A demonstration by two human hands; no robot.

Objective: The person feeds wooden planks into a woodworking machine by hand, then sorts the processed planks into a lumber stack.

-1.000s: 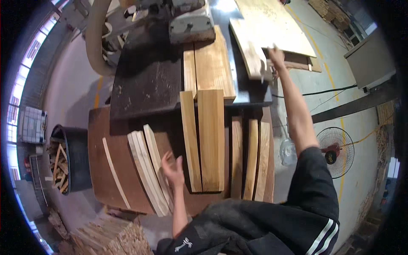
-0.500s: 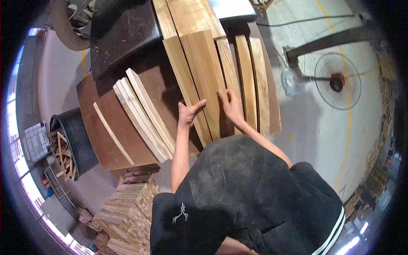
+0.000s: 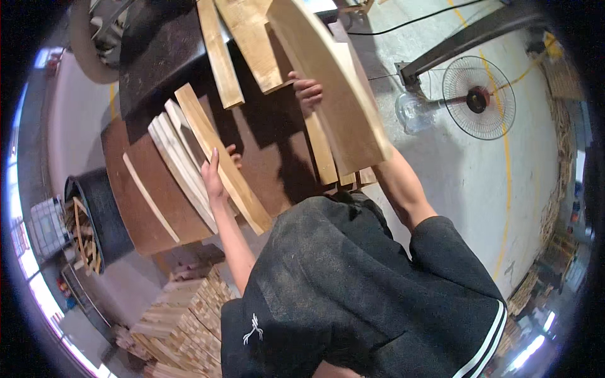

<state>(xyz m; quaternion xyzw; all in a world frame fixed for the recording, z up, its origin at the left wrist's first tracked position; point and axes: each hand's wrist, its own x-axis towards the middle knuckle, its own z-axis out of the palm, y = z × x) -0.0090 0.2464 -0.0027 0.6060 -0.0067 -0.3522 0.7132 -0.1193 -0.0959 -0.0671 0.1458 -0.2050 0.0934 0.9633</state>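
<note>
My left hand (image 3: 214,179) grips a narrow wooden strip (image 3: 205,129), thumb and fingers on opposite sides. That strip slants beside several pale strips (image 3: 179,164) on the brown tabletop (image 3: 274,183). At the right, my right hand (image 3: 307,94) has its fingers wrapped round the left edge of a wide wooden board (image 3: 343,104). The board is raised and tilted, its broad face toward the left, and it hides my thumb. Partly covered below it lie narrower strips (image 3: 322,151). Farther left rests one thin strip (image 3: 150,195).
At the far edge, a narrow board (image 3: 220,63) and a wider board (image 3: 255,47) extend toward me beside a black machine surface (image 3: 157,69). A black bin (image 3: 110,211) of offcuts stands left, a fan (image 3: 485,101) right. Stacked wood (image 3: 183,321) lies lower left.
My hands have moved apart. The left has carried the narrow strip leftward to the pale strips; the right has lifted the wide board and tilted it over the right-hand strips.
</note>
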